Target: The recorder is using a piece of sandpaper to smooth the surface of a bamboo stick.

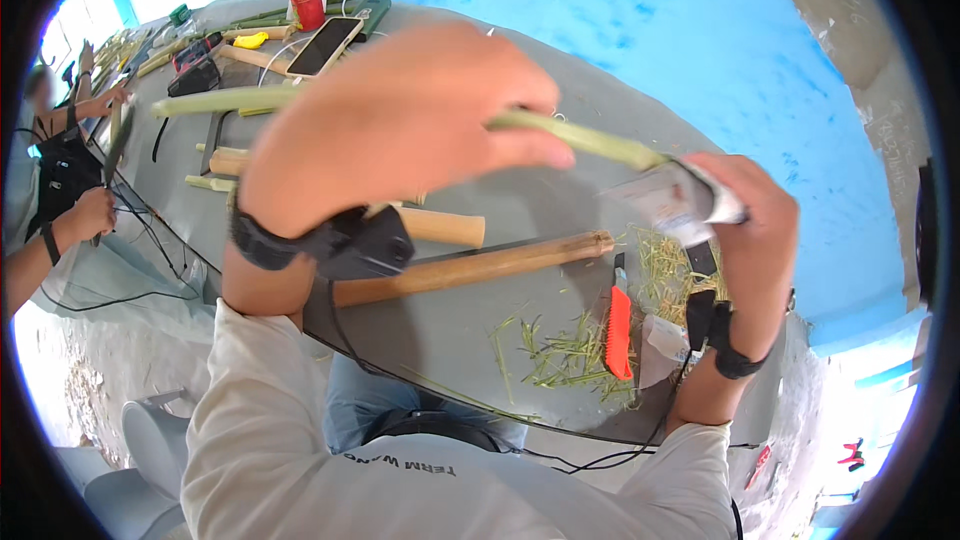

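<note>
Far left: we see a co-worker's hand point(92, 212) around what looks like a dark blade.
Back of table: a phone point(327, 47) lies near a red can point(307, 6).
Left hand point(430, 105): our fingers are closed around the green stalk point(605, 144), which sticks out on both sides of the fist, emerging on the right between thumb and forefinger.
Bamboo tube point(480, 268): it lies on the table point(440, 335), below the stalk.
Shavings point(565, 355): they lie scattered beside the orange-handled knife point(619, 335).
White wrap point(670, 202): it meets the stalk's right end; we cannot tell how far around it goes.
Right hand point(760, 215): our fingers grip the wrap, blurred, at the stalk's right end.
</note>
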The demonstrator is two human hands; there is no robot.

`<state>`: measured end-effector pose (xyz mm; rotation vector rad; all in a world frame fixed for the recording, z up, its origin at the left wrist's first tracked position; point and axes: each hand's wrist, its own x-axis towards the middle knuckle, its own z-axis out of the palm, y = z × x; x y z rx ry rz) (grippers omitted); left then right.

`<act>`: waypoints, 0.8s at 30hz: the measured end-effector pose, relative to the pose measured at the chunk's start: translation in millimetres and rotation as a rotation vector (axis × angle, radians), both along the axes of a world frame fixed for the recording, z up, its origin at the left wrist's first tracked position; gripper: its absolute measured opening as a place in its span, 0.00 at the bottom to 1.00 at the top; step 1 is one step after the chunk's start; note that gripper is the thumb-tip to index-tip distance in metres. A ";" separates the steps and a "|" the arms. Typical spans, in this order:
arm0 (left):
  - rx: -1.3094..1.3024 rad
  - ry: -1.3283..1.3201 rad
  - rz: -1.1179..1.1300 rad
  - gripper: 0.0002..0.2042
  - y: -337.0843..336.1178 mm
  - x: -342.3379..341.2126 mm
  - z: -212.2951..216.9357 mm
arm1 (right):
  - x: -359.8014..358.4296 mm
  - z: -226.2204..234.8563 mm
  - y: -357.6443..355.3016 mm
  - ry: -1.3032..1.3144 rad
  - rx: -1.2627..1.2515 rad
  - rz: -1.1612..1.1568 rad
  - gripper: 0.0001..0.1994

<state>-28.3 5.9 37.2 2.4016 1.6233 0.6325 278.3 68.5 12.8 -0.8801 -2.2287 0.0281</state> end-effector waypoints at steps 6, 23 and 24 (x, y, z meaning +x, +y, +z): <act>0.154 -0.027 -0.100 0.17 -0.1 4.0 -0.6 | 2.8 12.9 2.8 -0.055 -0.068 0.074 0.21; 0.272 0.062 -0.109 0.16 -5.0 27.3 -11.2 | -10.9 4.9 -14.8 -0.055 0.230 0.032 0.26; 0.259 0.081 -0.067 0.16 -9.2 28.8 -10.4 | -10.6 5.7 -18.3 -0.050 0.247 0.026 0.26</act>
